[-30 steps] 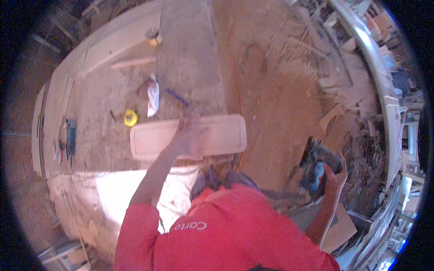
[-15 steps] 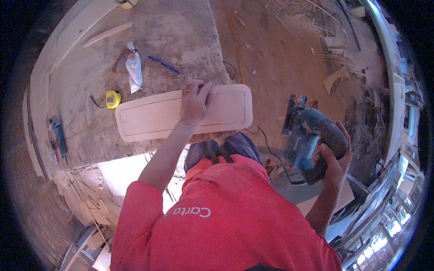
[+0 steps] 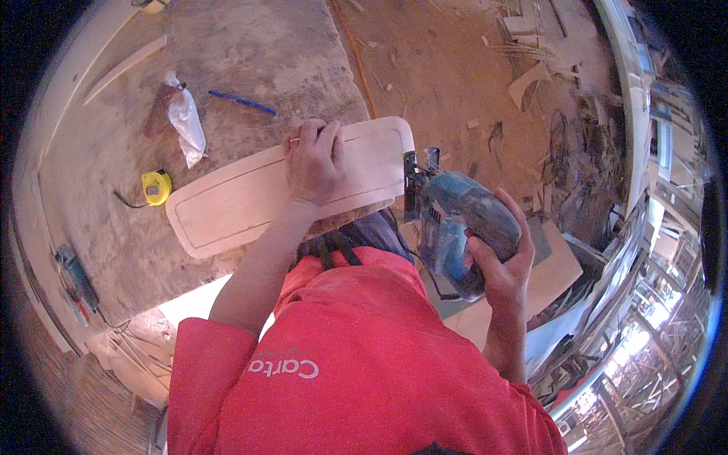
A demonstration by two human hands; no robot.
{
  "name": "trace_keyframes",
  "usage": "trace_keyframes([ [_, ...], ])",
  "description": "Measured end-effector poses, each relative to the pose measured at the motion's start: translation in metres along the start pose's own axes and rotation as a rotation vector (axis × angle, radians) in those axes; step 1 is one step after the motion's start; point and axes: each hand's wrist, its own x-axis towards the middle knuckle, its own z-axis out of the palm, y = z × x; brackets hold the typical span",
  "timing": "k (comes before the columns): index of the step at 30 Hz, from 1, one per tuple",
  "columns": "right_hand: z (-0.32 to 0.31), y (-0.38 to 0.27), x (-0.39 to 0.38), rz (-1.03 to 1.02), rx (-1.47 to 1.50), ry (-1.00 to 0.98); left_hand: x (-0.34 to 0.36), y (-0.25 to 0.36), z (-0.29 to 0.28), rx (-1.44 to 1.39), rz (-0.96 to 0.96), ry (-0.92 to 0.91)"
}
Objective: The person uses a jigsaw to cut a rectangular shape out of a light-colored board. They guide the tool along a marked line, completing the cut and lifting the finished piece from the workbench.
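A pale wooden board (image 3: pixel 243 193) with rounded corners lies across the near edge of the workbench, its right end sticking out past the bench corner. A pencil-like outline runs just inside its rim. My left hand (image 3: pixel 315 163) grips the board near its middle, the fingers bent at the far edge. To the right, my right hand (image 3: pixel 506 262) is wrapped round the handle of a blue-and-black jigsaw (image 3: pixel 462 220). The jigsaw's base plate is at the board's right end; whether the blade touches the wood I cannot tell.
On the workbench (image 3: pixel 265 53) lie a yellow tape measure (image 3: pixel 156 188), a white plastic bag (image 3: pixel 186 125), a blue pen (image 3: pixel 243 101) and another power tool (image 3: pixel 74 274) at the left edge. A cord hangs below the jigsaw. Wood scraps (image 3: pixel 529 82) litter the floor at right.
My right hand has brought the jigsaw leftward up to the board's right end. My left hand stays on the board, which appears slightly more tilted as the view has shifted.
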Motion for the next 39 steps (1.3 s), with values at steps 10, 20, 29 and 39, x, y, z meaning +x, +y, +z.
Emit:
trace_keyframes([
  [10,0.017,0.0,-0.003,-0.019,-0.063,0.031,0.001,-0.001,0.0,0.016,0.026,-0.015],
  [20,0.025,-0.02,-0.007,0.07,-0.017,0.014,-0.001,-0.004,0.002,0.006,0.019,-0.04],
  [29,0.025,-0.015,-0.01,0.06,-0.038,0.024,0.003,-0.003,-0.003,0.019,0.064,-0.026],
  [39,0.036,-0.018,0.0,0.084,-0.005,0.078,0.003,-0.003,-0.002,0.027,0.072,-0.049],
])
